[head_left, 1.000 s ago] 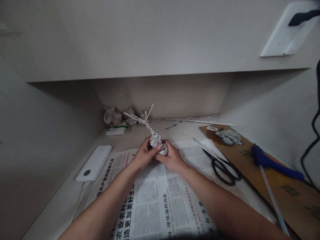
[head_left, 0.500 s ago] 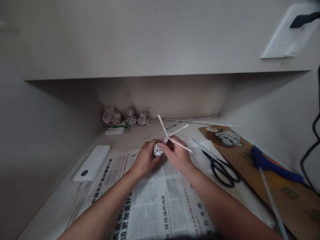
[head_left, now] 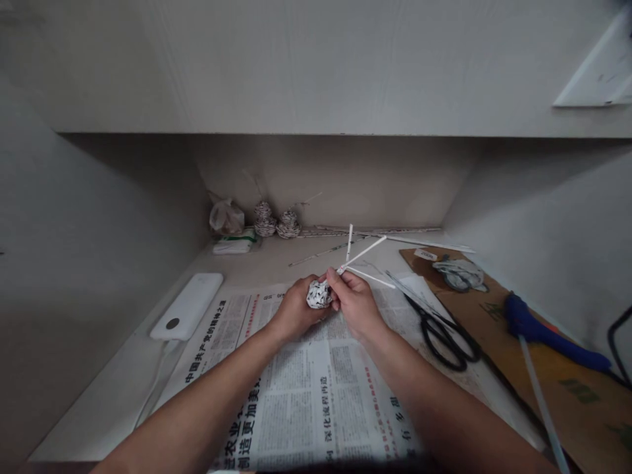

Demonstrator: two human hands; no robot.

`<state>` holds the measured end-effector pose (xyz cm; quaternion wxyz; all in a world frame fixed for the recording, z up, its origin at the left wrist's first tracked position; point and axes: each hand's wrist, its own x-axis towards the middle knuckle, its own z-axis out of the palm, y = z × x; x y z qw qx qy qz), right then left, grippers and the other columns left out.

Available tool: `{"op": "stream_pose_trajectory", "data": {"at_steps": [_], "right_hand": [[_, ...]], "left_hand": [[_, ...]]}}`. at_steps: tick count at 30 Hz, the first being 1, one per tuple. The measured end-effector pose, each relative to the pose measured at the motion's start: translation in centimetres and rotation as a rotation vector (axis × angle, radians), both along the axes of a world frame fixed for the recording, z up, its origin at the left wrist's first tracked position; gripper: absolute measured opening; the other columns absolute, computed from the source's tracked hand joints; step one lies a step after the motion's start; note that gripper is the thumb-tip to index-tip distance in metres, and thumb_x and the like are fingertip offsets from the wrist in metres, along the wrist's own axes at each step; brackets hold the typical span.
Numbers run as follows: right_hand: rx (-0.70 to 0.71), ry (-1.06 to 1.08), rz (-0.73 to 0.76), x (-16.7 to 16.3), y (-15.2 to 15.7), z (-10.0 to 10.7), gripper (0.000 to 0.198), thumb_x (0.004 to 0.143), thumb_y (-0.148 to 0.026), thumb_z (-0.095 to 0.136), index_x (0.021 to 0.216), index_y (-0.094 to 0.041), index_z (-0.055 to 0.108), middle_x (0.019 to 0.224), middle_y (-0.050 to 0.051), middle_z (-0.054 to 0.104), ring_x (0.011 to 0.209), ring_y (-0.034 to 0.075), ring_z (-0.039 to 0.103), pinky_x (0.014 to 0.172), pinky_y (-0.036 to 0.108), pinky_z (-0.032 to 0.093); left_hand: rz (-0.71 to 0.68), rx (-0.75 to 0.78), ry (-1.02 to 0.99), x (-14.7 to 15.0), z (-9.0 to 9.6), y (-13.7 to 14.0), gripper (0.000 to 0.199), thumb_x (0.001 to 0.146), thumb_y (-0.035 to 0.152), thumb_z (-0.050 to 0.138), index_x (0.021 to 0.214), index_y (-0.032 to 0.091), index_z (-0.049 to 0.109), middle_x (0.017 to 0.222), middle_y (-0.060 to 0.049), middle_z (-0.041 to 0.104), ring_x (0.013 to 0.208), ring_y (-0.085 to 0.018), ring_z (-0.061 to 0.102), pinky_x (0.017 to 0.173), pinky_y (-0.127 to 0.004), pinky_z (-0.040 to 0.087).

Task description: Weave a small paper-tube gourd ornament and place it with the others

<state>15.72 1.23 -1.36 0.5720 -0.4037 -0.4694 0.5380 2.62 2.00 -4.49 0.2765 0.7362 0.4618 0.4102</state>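
A small woven paper gourd point(head_left: 318, 294), rolled from printed newspaper strips, is held above the newspaper point(head_left: 301, 388). My left hand point(head_left: 297, 308) is closed around its rounded body from the left. My right hand point(head_left: 356, 299) pinches its narrow neck between thumb and fingers. Past the right fingertips, several white paper strips point(head_left: 366, 251) fan outward from the neck. The underside of the gourd is hidden by my hands.
Black-handled scissors point(head_left: 447, 339) lie to the right, beside cardboard point(head_left: 538, 368) bearing a blue glue gun point(head_left: 553, 336) and a crumpled plastic wrap point(head_left: 461, 273). A white power bank point(head_left: 187, 306) sits left. Two woven gourds point(head_left: 288, 225) and long paper sticks point(head_left: 405, 231) line the back wall.
My right hand has shifted onto the gourd's neck, exposing more of the body. The loose strips have turned and now point more to the right. The camera view has tilted slightly.
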Motion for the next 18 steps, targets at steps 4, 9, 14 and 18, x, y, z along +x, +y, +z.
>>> {"op": "stream_pose_trajectory", "data": {"at_steps": [4, 9, 14, 18], "right_hand": [[0.121, -0.087, 0.011, 0.8, 0.1, 0.6, 0.029, 0.080, -0.046, 0.064, 0.086, -0.018, 0.068, 0.068, 0.000, 0.061, 0.061, 0.012, 0.055, 0.058, 0.023, 0.046], [0.255, -0.343, 0.058, 1.7, 0.4, 0.5, 0.021, 0.079, -0.039, 0.067, 0.081, -0.018, 0.065, 0.075, 0.001, 0.063, 0.069, 0.015, 0.058, 0.065, 0.025, 0.047], [0.276, -0.236, -0.023, 0.7, 0.0, -0.1, 0.022, 0.081, -0.038, 0.064, 0.073, -0.019, 0.058, 0.065, -0.003, 0.055, 0.062, 0.012, 0.051, 0.059, 0.022, 0.043], [0.271, -0.168, -0.033, 0.7, 0.0, 0.4, 0.023, 0.082, -0.041, 0.063, 0.076, -0.019, 0.061, 0.069, -0.002, 0.059, 0.064, 0.012, 0.054, 0.060, 0.023, 0.044]], "left_hand": [[-0.066, -0.096, -0.150, -0.1, 0.5, 0.0, 0.051, 0.062, 0.032, 0.078, 0.106, 0.015, 0.059, 0.095, -0.006, 0.068, 0.084, -0.020, 0.061, 0.076, -0.030, 0.046], [-0.153, -0.235, -0.225, -0.2, 0.8, 0.2, 0.040, 0.062, 0.031, 0.078, 0.093, 0.012, 0.063, 0.087, -0.006, 0.068, 0.078, -0.019, 0.060, 0.074, -0.031, 0.048], [-0.252, -0.331, -0.350, 0.1, 1.3, -0.4, 0.030, 0.064, 0.026, 0.076, 0.087, 0.013, 0.063, 0.080, -0.001, 0.066, 0.071, -0.015, 0.058, 0.070, -0.027, 0.047], [-0.319, -0.472, -0.474, -0.1, 1.4, -0.5, 0.040, 0.059, 0.032, 0.083, 0.089, 0.012, 0.065, 0.081, -0.003, 0.068, 0.072, -0.016, 0.059, 0.070, -0.027, 0.047]]}}
